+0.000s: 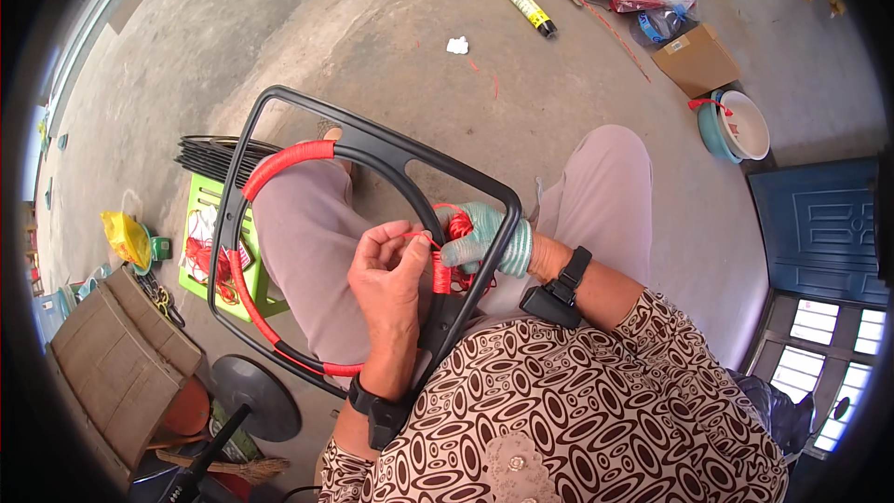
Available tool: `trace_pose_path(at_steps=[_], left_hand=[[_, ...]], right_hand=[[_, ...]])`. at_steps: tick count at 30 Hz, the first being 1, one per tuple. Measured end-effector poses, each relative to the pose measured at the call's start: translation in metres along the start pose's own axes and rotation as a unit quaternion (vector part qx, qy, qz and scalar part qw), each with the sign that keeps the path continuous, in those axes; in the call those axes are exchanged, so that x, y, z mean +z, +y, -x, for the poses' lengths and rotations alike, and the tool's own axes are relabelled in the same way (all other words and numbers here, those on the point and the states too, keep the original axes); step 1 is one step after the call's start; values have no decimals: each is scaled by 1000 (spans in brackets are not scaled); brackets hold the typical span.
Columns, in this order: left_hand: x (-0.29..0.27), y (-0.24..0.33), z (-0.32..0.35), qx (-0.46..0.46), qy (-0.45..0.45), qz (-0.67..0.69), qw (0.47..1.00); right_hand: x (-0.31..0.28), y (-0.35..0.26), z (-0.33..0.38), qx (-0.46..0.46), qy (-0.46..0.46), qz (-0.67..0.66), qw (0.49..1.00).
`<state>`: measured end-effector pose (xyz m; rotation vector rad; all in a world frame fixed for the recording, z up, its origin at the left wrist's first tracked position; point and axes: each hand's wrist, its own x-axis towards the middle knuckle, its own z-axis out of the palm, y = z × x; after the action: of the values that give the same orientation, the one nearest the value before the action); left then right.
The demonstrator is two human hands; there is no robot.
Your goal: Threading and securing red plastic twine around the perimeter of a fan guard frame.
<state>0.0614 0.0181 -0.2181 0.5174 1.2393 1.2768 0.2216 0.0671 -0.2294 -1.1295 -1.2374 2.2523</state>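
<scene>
A black frame (377,144) with a ring inside it rests across my lap, tilted. Red cord wraps the ring in several sections, such as the long upper-left wrap (284,168) and a short wrap (440,273) between my hands. My bare left hand (384,265) pinches a strand of red cord between thumb and fingertips beside the ring. My right hand (482,240), in a pale green and white glove, closes around a small bundle of red cord (459,225) against the ring's right side. Its fingertips are partly hidden behind the frame.
A green stool (196,291) with tangled red cord stands left of my knee, black rings (219,154) beside it. Further left are a yellow bag (126,240), cardboard (121,349) and a round grey base (256,401). Ahead lie a spray can (526,6), a carton (697,61) and basins (748,126).
</scene>
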Motion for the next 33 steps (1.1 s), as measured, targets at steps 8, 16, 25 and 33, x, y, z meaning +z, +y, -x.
trace_pose_path(at_steps=[8,16,25,33], left_hand=[[3,-3,-5,11,-44,17,999],[-3,3,-6,20,-37,54,998],[-15,-1,1,-40,-33,26,998],[-5,3,10,-155,-108,78,979]], right_hand=[[-1,-2,-6,-33,-11,-29,999],[-4,-13,2,47,31,33,998],[4,18,5,38,120,-182,975],[12,26,18,73,97,-267,956]])
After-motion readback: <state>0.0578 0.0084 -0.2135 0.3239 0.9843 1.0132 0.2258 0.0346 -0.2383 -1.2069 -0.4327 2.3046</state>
